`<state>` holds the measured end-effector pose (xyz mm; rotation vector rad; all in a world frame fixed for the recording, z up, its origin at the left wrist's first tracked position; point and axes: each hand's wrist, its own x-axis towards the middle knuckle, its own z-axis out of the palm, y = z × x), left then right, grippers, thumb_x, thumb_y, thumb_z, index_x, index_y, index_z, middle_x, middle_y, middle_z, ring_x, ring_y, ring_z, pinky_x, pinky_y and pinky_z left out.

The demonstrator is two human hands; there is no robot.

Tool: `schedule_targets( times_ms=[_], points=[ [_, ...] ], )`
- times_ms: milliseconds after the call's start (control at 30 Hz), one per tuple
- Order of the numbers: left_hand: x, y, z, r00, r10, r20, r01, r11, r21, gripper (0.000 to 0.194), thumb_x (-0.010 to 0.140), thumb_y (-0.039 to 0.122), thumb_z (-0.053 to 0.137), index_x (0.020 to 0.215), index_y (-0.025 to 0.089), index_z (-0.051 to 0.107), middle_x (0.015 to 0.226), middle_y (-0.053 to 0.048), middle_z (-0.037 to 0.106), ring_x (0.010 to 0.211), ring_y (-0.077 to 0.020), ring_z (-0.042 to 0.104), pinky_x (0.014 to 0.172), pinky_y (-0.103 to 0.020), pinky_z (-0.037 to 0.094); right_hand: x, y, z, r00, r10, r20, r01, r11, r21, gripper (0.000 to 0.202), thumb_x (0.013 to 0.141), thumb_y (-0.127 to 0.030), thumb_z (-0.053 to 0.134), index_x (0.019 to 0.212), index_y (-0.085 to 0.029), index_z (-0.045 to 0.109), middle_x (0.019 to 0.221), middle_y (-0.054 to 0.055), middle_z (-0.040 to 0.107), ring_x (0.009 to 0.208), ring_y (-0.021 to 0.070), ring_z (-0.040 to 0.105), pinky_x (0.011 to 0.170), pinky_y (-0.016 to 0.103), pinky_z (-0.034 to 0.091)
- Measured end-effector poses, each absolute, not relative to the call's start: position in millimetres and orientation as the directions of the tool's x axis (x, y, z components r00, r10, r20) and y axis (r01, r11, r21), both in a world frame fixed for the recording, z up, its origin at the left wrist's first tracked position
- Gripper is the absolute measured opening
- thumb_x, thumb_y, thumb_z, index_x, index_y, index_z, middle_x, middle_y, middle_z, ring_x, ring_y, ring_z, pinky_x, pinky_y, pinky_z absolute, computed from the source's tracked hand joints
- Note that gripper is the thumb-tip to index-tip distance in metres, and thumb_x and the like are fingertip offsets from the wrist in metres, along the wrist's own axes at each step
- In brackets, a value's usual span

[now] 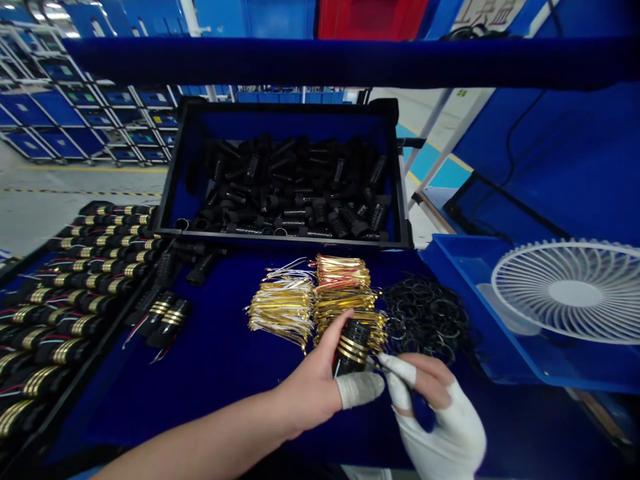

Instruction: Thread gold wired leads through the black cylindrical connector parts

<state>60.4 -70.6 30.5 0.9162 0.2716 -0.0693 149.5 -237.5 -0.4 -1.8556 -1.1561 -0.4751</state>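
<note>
- The left hand (313, 387) comes in from 7 o'clock, forearm bare, its thumb up along the side of a black spool (351, 347) and a white-taped finger curled under it: the fingers are closed on the spool.
- The right hand (440, 413), in a white glove with some fingertips bare, sits at 5 o'clock, its index tip touching the spool's lower edge. Its fingers are bent; whether they pinch anything I cannot tell.
- The spool is a short black ribbed cylinder with gold bands round its lower part, held upright just below picture centre, over the blue mat (215, 360).
- Just behind it, at 12 o'clock from the fingers, lie bundles of gold strips (285, 303) with thin wires; the spool overlaps the nearest bundle.
- At 2 o'clock from the hands, a heap of black rings (427, 317).
- At 10 o'clock, two banded spools (165, 313) lie loose on the mat; further left a tray (65, 293) holds rows of them.
- At 12 o'clock, far side, a black bin (285, 107) is full of bare black spools.
- At 3 o'clock, a white fan (570, 290) lies in a blue tray.
</note>
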Motion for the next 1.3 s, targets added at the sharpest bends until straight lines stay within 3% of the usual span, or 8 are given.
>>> schedule_targets(
  times_ms=[333, 533, 733, 800, 900, 1033, 1200, 1300],
  points=[
    [56.5, -66.8, 31.6, 0.979, 0.079, -0.190, 0.119, 0.538, 0.834, 0.097, 0.077, 0.042, 0.081, 0.155, 0.026, 0.026, 0.139, -0.013, 0.053, 0.127, -0.0311, 0.052, 0.107, -0.046, 0.043, 147.3, -231.5, -0.1, 0.505, 0.533, 0.679, 0.849, -0.166, -0.502, 0.029, 0.086, -0.007, 0.063, 0.108, -0.025, 0.067, 0.091, 0.002, 0.069, 0.079, 0.0156, 0.068, 0.071, 0.027, 0.056],
    [51.6, -61.4, 37.6, 0.978, -0.029, -0.207, 0.199, 0.434, 0.879, 0.081, 0.082, 0.052, 0.072, 0.151, 0.029, 0.036, 0.129, -0.013, 0.057, 0.089, -0.0201, 0.064, 0.072, -0.032, 0.055, 141.4, -226.1, -7.7, 0.835, 0.453, 0.311, 0.490, -0.358, -0.795, 0.031, 0.084, -0.041, 0.065, 0.108, -0.023, 0.068, 0.096, 0.005, 0.077, 0.082, 0.0237, 0.074, 0.068, 0.031, 0.062],
    [40.8, -57.8, 51.8, 0.987, 0.091, -0.133, 0.122, 0.111, 0.986, 0.072, 0.092, 0.054, 0.056, 0.154, 0.027, 0.032, 0.129, -0.012, 0.062, 0.101, -0.0237, 0.065, 0.090, -0.035, 0.052, 129.0, -217.9, -6.8, 0.873, 0.469, 0.135, 0.253, -0.200, -0.947, 0.043, 0.071, -0.044, 0.077, 0.108, -0.021, 0.074, 0.106, 0.011, 0.077, 0.094, 0.0308, 0.074, 0.078, 0.039, 0.063],
    [41.1, -63.3, 44.8, 0.954, 0.077, -0.290, 0.254, 0.307, 0.917, 0.082, 0.086, 0.063, 0.058, 0.154, 0.025, 0.030, 0.112, -0.011, 0.068, 0.068, -0.0172, 0.066, 0.060, -0.028, 0.054, 126.4, -214.1, -4.0, 0.839, 0.543, 0.045, 0.126, -0.113, -0.986, 0.049, 0.065, -0.046, 0.082, 0.106, -0.022, 0.075, 0.109, 0.012, 0.076, 0.094, 0.0336, 0.074, 0.076, 0.042, 0.064],
    [44.7, -69.4, 30.5, 0.865, -0.173, -0.470, 0.468, 0.612, 0.637, 0.087, 0.079, 0.077, 0.051, 0.143, 0.018, 0.047, 0.073, -0.004, 0.065, 0.036, -0.0108, 0.049, 0.030, -0.020, 0.035, 122.9, -209.5, -1.9, 0.789, 0.609, -0.074, -0.066, -0.035, -0.997, 0.056, 0.062, -0.055, 0.084, 0.104, -0.019, 0.074, 0.111, 0.014, 0.075, 0.098, 0.0363, 0.072, 0.080, 0.046, 0.062],
    [47.4, -66.2, 23.6, 0.791, -0.297, -0.535, 0.552, 0.724, 0.414, 0.092, 0.080, 0.086, 0.032, 0.132, 0.014, 0.056, 0.057, -0.002, 0.060, 0.029, -0.0094, 0.044, 0.025, -0.016, 0.030, 115.6, -204.2, -0.5, 0.786, 0.590, -0.186, -0.186, -0.061, -0.981, 0.051, 0.071, -0.056, 0.077, 0.104, -0.018, 0.072, 0.096, 0.011, 0.076, 0.084, 0.0306, 0.072, 0.070, 0.041, 0.061],
    [44.4, -63.1, 25.2, 0.803, -0.172, -0.570, 0.502, 0.712, 0.491, 0.079, 0.083, 0.075, 0.048, 0.130, 0.012, 0.058, 0.060, -0.004, 0.066, 0.030, -0.0101, 0.049, 0.025, -0.016, 0.033, 110.0, -200.5, 8.0, 0.754, 0.595, -0.280, -0.279, -0.096, -0.955, 0.055, 0.071, -0.054, 0.078, 0.111, -0.017, 0.069, 0.072, 0.005, 0.069, 0.055, 0.0182, 0.058, 0.050, 0.030, 0.051],
    [41.9, -60.8, 26.4, 0.789, -0.301, -0.536, 0.542, 0.752, 0.376, 0.078, 0.084, 0.075, 0.047, 0.127, 0.012, 0.060, 0.055, -0.001, 0.063, 0.026, -0.0098, 0.043, 0.023, -0.017, 0.029, 107.4, -196.7, 13.2, 0.712, 0.617, -0.334, -0.384, -0.056, -0.922, 0.059, 0.066, -0.055, 0.082, 0.109, -0.016, 0.067, 0.069, 0.002, 0.064, 0.053, 0.0141, 0.051, 0.048, 0.026, 0.044]
  ],
)
